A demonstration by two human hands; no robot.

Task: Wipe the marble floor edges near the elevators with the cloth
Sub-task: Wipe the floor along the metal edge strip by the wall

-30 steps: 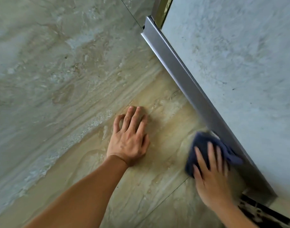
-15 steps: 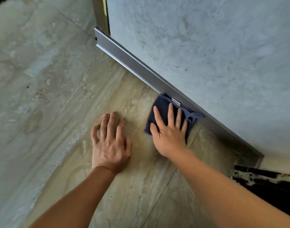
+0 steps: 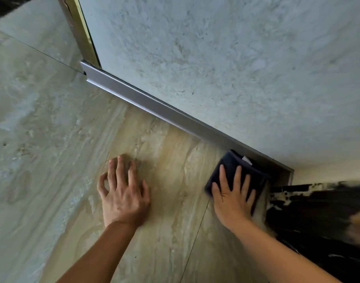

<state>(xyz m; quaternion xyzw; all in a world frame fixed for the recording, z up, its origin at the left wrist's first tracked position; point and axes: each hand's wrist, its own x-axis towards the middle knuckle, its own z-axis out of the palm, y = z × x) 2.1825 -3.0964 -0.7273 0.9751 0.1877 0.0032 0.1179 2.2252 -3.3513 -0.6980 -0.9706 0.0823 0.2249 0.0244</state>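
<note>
A folded dark blue cloth lies on the beige marble floor, pressed against the grey metal skirting strip at the foot of the pale wall. My right hand lies flat on top of the cloth with fingers spread, near the strip's right end. My left hand rests palm down on the bare floor to the left, fingers apart, holding nothing. A small white tag shows at the cloth's far edge.
A black-veined marble band runs along the floor at the right. The pale grey marble wall fills the top. A brass-coloured vertical trim stands at the strip's left end. Tile joints cross the floor.
My right hand has slid the cloth to the right along the skirting strip, toward its right end. My left hand has stayed planted on the floor.
</note>
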